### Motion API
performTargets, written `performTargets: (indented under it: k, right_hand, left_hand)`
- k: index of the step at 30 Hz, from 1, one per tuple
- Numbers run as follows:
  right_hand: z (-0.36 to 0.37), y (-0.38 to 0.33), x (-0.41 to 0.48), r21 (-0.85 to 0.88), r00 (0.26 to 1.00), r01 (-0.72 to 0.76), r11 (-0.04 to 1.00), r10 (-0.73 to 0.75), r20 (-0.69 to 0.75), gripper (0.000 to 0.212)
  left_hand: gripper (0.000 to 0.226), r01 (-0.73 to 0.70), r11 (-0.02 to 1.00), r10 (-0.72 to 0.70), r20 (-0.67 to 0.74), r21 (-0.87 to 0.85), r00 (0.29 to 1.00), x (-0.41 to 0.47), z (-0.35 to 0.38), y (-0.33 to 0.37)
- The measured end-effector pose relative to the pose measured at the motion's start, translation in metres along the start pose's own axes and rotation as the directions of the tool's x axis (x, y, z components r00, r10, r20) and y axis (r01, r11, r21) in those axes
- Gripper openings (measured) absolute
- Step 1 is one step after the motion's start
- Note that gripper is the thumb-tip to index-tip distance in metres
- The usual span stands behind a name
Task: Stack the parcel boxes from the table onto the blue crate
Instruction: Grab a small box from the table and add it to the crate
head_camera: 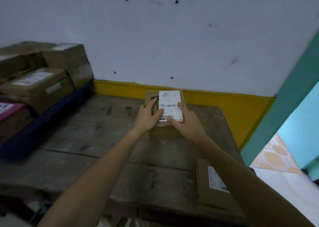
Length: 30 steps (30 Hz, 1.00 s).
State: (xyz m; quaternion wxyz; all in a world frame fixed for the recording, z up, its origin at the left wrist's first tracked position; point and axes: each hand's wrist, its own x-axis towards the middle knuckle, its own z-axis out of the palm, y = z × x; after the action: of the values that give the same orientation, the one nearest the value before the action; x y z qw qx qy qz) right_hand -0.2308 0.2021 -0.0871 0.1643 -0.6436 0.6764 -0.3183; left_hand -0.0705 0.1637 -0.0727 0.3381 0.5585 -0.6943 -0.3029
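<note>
A small brown parcel box (172,98) with a white shipping label stands at the far edge of the wooden table (103,133). My left hand (149,114) grips its left side, fingers lying over the top and thumb on the label. My right hand (187,122) grips its right side, thumb on the label's lower edge. The box rests on the table. The blue crate (60,109) sits at the table's left and carries several stacked brown parcels (36,87). A second flat parcel (212,182) lies at the table's near right, partly hidden by my right forearm.
A pink box (8,111) lies on the crate at the far left. A white wall with a yellow strip (233,106) runs behind the table. A teal door frame (291,102) and tiled floor are to the right.
</note>
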Motion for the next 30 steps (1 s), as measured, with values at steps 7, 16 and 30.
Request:
performTargets:
  k: [7,16,30]
  right_hand:
    - [0.069,-0.114,-0.028,0.102,0.996,0.078,0.992,-0.082,0.03,0.089]
    - [0.116,-0.227,-0.032,0.134,0.99,0.139,0.981,-0.138,-0.022,0.079]
    - [0.165,-0.335,0.074,0.199,0.954,0.299,0.933,-0.3,-0.028,0.073]
  left_hand:
    - [0.06,0.012,1.0,-0.012,-0.089,0.009,0.996,-0.052,-0.125,-0.049]
    - [0.056,-0.001,1.0,-0.003,-0.2,-0.022,0.98,-0.064,-0.234,-0.081]
    - [0.057,-0.118,0.991,0.132,-0.376,0.06,0.917,0.029,-0.359,-0.123]
